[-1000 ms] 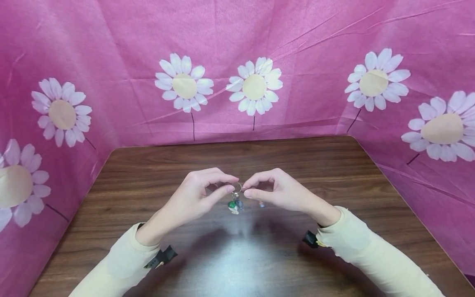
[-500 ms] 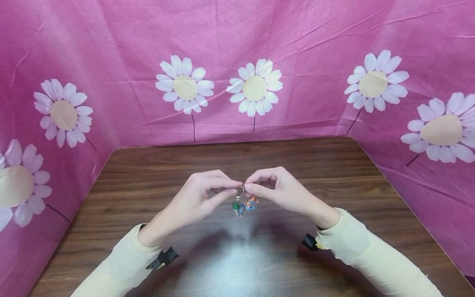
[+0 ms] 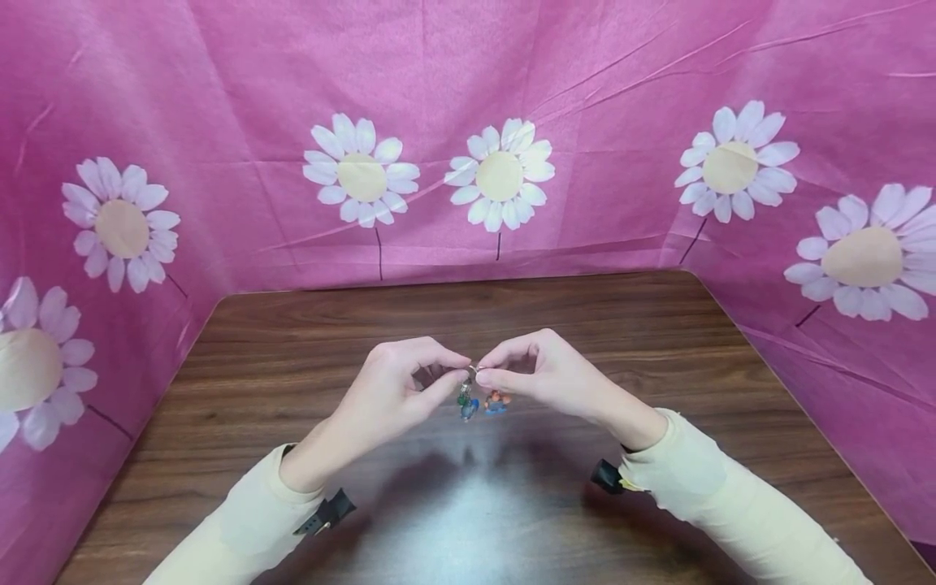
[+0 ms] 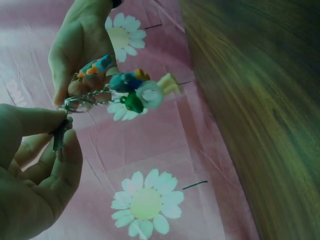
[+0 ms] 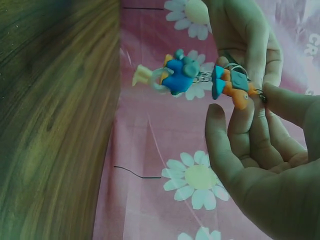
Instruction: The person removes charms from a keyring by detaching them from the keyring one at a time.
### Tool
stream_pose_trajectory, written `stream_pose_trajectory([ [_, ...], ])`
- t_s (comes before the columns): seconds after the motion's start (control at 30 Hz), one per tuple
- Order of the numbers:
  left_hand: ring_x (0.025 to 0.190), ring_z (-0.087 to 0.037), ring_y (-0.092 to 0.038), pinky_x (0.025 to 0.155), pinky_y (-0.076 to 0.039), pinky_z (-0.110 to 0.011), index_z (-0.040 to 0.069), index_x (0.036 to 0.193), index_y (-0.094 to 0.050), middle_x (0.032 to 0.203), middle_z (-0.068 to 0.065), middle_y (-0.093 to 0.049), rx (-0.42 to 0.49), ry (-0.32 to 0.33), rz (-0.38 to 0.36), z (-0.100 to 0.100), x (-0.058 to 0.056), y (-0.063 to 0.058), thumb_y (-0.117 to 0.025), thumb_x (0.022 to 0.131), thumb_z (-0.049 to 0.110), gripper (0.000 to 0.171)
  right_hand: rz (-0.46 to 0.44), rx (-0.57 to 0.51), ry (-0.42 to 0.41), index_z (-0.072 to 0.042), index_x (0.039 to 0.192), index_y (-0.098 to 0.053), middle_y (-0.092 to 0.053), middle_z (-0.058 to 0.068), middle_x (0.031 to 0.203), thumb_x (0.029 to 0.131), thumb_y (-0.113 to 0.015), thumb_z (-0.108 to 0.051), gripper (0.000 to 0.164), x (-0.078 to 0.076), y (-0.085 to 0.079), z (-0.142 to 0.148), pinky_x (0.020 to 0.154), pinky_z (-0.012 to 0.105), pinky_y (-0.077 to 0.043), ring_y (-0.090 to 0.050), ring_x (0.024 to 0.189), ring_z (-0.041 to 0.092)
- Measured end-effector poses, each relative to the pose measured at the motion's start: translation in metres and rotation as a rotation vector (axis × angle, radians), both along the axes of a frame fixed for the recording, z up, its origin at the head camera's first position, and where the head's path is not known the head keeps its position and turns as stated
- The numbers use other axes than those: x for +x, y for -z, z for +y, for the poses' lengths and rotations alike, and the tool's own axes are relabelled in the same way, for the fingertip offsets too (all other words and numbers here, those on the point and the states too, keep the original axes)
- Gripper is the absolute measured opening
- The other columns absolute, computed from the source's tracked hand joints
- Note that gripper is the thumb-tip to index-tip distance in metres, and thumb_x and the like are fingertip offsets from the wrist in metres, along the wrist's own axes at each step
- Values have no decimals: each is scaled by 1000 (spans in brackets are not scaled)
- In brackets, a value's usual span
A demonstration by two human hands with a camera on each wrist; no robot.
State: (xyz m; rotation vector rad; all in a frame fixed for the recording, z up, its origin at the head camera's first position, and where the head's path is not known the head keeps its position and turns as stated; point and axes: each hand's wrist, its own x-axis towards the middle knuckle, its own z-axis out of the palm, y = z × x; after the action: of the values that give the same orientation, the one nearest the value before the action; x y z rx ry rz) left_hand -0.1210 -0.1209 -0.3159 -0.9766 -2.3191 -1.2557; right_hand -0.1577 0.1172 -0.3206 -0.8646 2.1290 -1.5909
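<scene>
Above the table, both hands meet at a small metal key ring (image 4: pixel 77 104). My left hand (image 3: pixel 391 382) pinches it between thumb and forefinger; in the left wrist view a dark, flat metal piece (image 4: pixel 59 136) shows between those fingers, its kind unclear. From the ring, on short chains, hang figure charms, one green with white (image 4: pixel 134 101) and one blue (image 5: pixel 176 75). My right hand (image 3: pixel 559 378) pinches the small fitting atop an orange-and-blue figure charm (image 5: pixel 234 82), which dangles under its fingertips. Whether that fitting is threaded on the ring cannot be made out.
A brown wood-grain table (image 3: pixel 292 325) lies beneath the hands. Pink cloth (image 3: pixel 249 97) with large white daisies walls it in at the back and both sides. Black straps with small devices (image 3: pixel 325 512) sit at both sleeve cuffs.
The orange-and-blue charm, mostly hidden behind the right hand at first, came into view below its fingers. The ring, earlier seen as a round loop, is now mostly hidden between the fingertips.
</scene>
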Motion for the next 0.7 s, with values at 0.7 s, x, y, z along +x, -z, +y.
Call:
stream_pose_trajectory([
  [0.7, 70, -7, -68, 58, -57, -29, 8, 109, -77, 89, 6, -75, 26, -46, -197, -2, 0, 3, -81, 88, 12, 22, 71, -38, 83, -8, 100, -77, -73, 5, 81, 95, -72, -13, 9, 5, 0, -7, 72, 35, -60, -68, 73, 20],
])
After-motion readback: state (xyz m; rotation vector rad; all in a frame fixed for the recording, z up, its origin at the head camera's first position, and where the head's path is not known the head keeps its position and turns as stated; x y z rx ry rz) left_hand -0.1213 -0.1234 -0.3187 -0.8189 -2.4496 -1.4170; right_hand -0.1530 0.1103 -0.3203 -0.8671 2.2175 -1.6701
